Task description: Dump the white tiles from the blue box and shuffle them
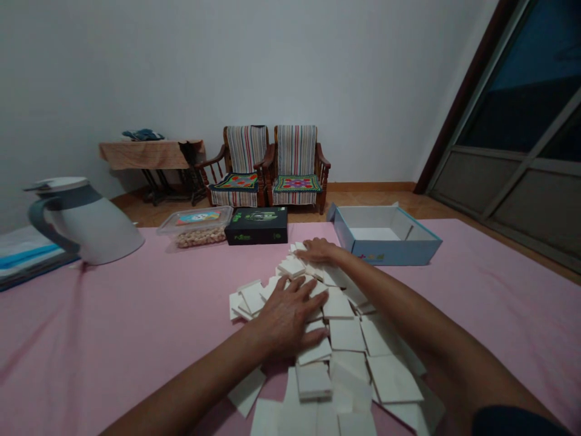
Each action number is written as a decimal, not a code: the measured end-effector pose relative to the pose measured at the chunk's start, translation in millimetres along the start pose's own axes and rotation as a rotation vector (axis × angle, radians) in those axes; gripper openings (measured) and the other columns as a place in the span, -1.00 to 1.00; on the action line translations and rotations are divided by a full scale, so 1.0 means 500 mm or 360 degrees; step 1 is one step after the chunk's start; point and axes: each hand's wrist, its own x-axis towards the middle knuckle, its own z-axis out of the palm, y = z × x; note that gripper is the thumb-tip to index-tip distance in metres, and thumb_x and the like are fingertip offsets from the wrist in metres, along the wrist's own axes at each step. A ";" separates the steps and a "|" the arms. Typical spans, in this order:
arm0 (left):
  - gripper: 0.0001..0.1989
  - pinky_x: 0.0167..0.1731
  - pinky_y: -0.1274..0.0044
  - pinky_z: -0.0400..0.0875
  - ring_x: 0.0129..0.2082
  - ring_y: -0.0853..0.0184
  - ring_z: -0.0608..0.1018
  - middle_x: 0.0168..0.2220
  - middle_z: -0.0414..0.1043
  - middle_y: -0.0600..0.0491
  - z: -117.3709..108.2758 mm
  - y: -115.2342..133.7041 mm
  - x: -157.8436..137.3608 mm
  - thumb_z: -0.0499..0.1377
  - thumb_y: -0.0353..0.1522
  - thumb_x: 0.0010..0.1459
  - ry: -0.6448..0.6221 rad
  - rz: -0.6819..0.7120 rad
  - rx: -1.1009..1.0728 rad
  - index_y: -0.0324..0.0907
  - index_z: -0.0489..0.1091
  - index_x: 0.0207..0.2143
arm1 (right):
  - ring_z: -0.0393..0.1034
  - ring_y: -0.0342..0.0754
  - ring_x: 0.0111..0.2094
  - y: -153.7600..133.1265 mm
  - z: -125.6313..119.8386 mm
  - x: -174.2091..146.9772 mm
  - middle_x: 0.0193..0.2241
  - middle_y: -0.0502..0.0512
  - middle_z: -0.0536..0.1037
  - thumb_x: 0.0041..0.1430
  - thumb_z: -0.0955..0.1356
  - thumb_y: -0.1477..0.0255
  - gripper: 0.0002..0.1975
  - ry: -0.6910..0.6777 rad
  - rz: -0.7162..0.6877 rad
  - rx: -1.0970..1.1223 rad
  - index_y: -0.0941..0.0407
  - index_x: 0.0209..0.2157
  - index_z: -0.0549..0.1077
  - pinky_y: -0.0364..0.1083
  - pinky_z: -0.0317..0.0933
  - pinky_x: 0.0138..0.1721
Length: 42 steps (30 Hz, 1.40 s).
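I'm watching the left hand [288, 318] pressing flat, fingers spread, on the heap of white square cards [338, 339] mid-counter; right hand [319, 250] resting open at the far edge. Loose cards risk sliding off the near edge.

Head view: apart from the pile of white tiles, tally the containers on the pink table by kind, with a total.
Open blue cardboard box: 1
Black box: 1
Clear lidded tub: 1
White jug: 1
Total: 4
Both hands, left hand and right hand, lie flat on the white tiles.
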 end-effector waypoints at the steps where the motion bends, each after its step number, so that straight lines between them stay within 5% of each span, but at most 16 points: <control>1: -0.44 0.13 0.09 0.02 0.17 -0.02 0.21 0.21 0.15 -0.06 0.002 -0.003 -0.003 0.05 -0.04 0.16 0.0019 -0.0012 0.0018 0.03 0.15 0.18 | 0.28 0.30 0.06 -0.002 -0.001 0.000 0.08 0.39 0.37 0.02 0.25 -0.11 -0.24 -0.0029 -0.0014 0.0009 0.15 0.08 0.34 0.20 0.18 -0.04; 7: -0.61 0.09 0.16 0.08 0.12 0.05 0.26 0.15 0.22 -0.03 0.010 -0.049 -0.037 -0.02 -0.23 0.25 0.0088 -0.0179 0.0197 0.02 0.22 0.12 | 0.46 0.06 -0.16 -0.036 -0.001 -0.014 -0.05 0.18 0.51 0.06 0.32 0.07 -0.38 -0.0175 -0.0290 0.0159 0.11 0.09 0.32 -0.07 0.30 -0.19; 12: -0.68 0.07 0.19 0.11 0.10 0.08 0.30 0.15 0.24 -0.01 0.022 -0.109 -0.095 -0.03 -0.30 0.26 0.0077 -0.0331 0.0332 0.02 0.27 0.06 | 0.31 0.13 0.06 -0.106 0.022 -0.019 0.12 0.19 0.37 -0.01 0.40 0.17 -0.24 -0.0134 -0.0474 0.0164 0.09 0.20 0.17 -0.01 0.21 0.00; 20: -0.68 0.04 0.11 0.11 0.04 0.02 0.38 0.08 0.36 -0.04 0.016 -0.226 -0.195 -0.03 -0.33 0.25 0.0094 -0.0655 0.0530 0.01 0.35 0.02 | 0.27 0.26 0.09 -0.229 0.043 -0.039 0.10 0.24 0.39 0.04 0.40 0.30 -0.27 -0.0154 -0.0627 0.0101 0.10 0.23 0.14 0.16 0.17 0.04; 24: -0.68 0.06 0.11 0.13 0.05 0.04 0.37 0.07 0.38 -0.04 0.007 -0.249 -0.211 -0.04 -0.26 0.26 0.0232 -0.0730 0.0518 -0.02 0.38 -0.01 | 0.24 0.19 0.12 -0.232 0.028 -0.087 0.10 0.22 0.39 0.09 0.37 0.38 -0.30 -0.0108 -0.0749 0.0122 0.09 0.25 0.12 0.18 0.11 0.09; 29: -0.57 0.11 0.11 0.12 0.16 0.03 0.28 0.18 0.24 -0.14 -0.015 -0.176 -0.177 0.04 -0.17 0.22 0.0370 -0.0499 0.0359 -0.14 0.30 0.08 | 0.38 0.02 -0.02 -0.106 -0.025 -0.192 0.01 0.25 0.46 0.17 0.31 0.40 -0.54 0.0133 -0.0930 0.0366 0.18 0.12 0.31 0.03 0.22 0.03; 34: -0.23 0.18 0.09 0.02 0.25 0.01 0.14 0.28 0.06 -0.11 -0.046 -0.007 -0.122 0.12 0.07 0.05 0.0125 0.0106 -0.0094 -0.06 0.07 0.23 | 0.28 0.08 0.10 0.075 -0.071 -0.347 0.13 0.31 0.33 0.15 0.32 0.22 -0.28 -0.0017 -0.0633 0.0355 0.15 0.28 0.04 0.09 0.19 0.08; 37: -0.14 0.21 0.04 -0.13 0.28 -0.05 0.07 0.29 0.02 -0.09 -0.042 0.074 -0.101 0.14 0.10 -0.01 -0.0092 0.0418 -0.0262 -0.03 0.00 0.26 | -0.01 0.18 0.26 0.158 -0.052 -0.442 0.29 0.32 0.01 -0.01 0.42 0.15 0.00 -0.0139 -0.0533 0.0200 0.17 0.33 -0.14 0.16 -0.04 0.22; 42: -0.16 0.20 -0.02 -0.21 0.29 -0.08 0.01 0.30 0.00 -0.10 -0.001 0.142 -0.081 0.14 0.04 0.03 -0.0218 0.0678 -0.0216 -0.04 -0.06 0.28 | -0.16 0.27 0.29 0.221 0.045 -0.528 0.32 0.33 -0.10 -0.23 0.52 0.22 0.24 -0.0142 -0.0466 0.0109 0.12 0.33 -0.28 0.21 -0.05 0.21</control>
